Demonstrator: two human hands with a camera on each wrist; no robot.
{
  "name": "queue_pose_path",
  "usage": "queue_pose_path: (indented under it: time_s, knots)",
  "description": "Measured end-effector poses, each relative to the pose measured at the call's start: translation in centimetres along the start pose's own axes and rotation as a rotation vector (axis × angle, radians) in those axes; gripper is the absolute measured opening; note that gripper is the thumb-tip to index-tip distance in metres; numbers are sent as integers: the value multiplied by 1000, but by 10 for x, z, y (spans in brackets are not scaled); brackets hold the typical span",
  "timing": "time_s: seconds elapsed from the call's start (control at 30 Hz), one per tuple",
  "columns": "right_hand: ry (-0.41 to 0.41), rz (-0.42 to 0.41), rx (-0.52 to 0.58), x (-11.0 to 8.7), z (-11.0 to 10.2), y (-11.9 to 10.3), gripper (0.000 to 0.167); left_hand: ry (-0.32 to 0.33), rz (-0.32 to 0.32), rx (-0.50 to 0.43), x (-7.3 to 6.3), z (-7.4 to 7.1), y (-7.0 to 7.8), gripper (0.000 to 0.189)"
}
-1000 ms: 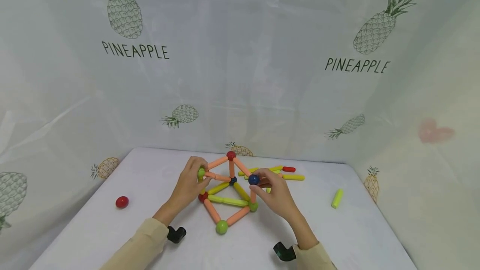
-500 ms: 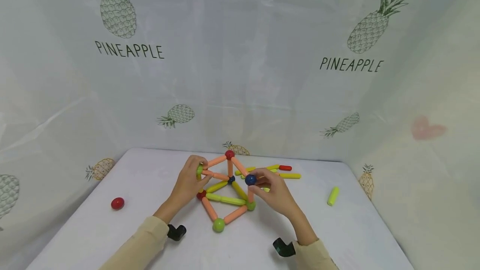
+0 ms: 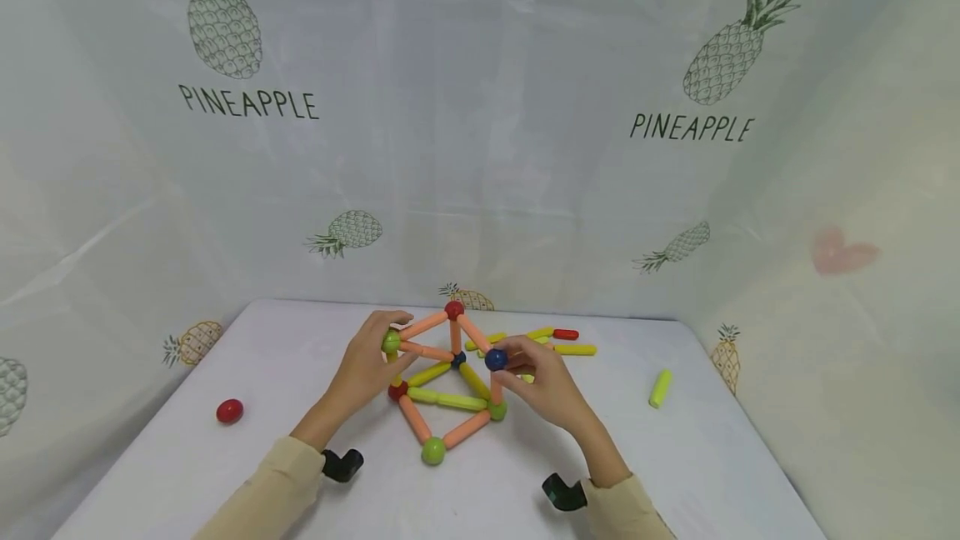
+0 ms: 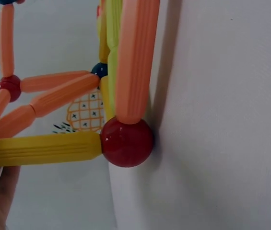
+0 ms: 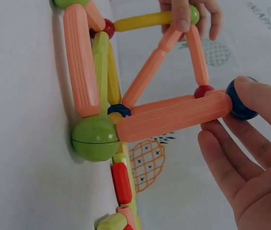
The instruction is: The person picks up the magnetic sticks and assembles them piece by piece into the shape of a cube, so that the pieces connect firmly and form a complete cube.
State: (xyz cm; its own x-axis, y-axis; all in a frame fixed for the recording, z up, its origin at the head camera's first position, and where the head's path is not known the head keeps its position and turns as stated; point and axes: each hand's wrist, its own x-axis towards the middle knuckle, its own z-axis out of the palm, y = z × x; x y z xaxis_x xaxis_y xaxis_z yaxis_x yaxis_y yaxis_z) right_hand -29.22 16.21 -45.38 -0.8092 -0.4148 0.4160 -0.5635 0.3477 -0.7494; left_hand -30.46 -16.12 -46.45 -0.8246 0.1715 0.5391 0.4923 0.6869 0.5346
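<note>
On the white table [image 3: 225, 482] stands a frame of rods and balls [image 3: 442, 382], near the middle and a little toward the far edge, and both hands are on it. The left hand [image 3: 367, 369] reaches in from the left and pinches a green ball [image 3: 391, 342] at the frame's upper left corner between thumb and fingertips; orange rods run from that ball up to the red ball [image 3: 453, 309] at the top and across to a dark blue ball [image 3: 458, 359] in the middle. The right hand [image 3: 543, 386] comes in from the right and holds a blue ball [image 3: 495, 359] at the upper right corner — thumb on top of it, the other fingers loosely spread below, as the right wrist view shows [image 5: 241, 100]. An orange rod [image 5: 173, 117] runs from this blue ball down to a green ball [image 5: 95, 139] resting on the table. The base is a square of orange rods with a red ball [image 4: 127, 142] at the left corner, a green ball at the near corner [image 3: 432, 450], and yellow-green rods [image 3: 450, 400] crossing inside. Loose pieces lie about — a red oval piece [image 3: 229, 411] well to the left, a yellow-green rod [image 3: 660, 388] well to the right, and a small heap of yellow and red rods [image 3: 558, 342] just beyond the right hand. Behind the table hangs a pale cloth printed with pineapples [image 3: 225, 19].
</note>
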Motion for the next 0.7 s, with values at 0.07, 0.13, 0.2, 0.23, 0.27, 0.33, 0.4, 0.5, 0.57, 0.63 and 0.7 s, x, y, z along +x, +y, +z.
queue_pose_path:
  time_s: [0.07,0.13,0.2,0.23,0.27,0.33,0.4,0.5,0.57,0.63,0.7]
  knots:
    - [-4,8,0,0,0,0,38,-19,-11,-34,0,-2,-2,57]
    - [-10,8,-8,-2,-1,-1,37,-38,-18,-70,0,-3,-3,51]
    - [-11,3,-11,-4,-3,-2,37,-53,-25,-97,0,-3,-2,46]
    - [-9,0,-12,-6,-5,-3,37,-59,-26,-108,0,-3,-1,45]
    - [-6,-3,-11,-8,-7,-3,37,-68,-29,-118,1,-2,0,44]
    - [4,-4,-20,-12,-11,-3,38,-79,-28,-142,3,0,4,43]
    - [9,-5,-23,-16,-15,-3,39,-91,-40,-163,4,3,8,42]
    - [4,-12,-30,-22,-21,-3,39,-109,-75,-185,5,8,14,42]
    - [-1,-21,-25,-27,-26,-2,39,-123,-99,-194,6,13,18,42]
    - [5,-27,-30,-33,-31,-2,40,-135,-114,-201,7,17,23,43]
    - [18,-29,-36,-39,-37,0,41,-144,-119,-209,7,21,29,43]
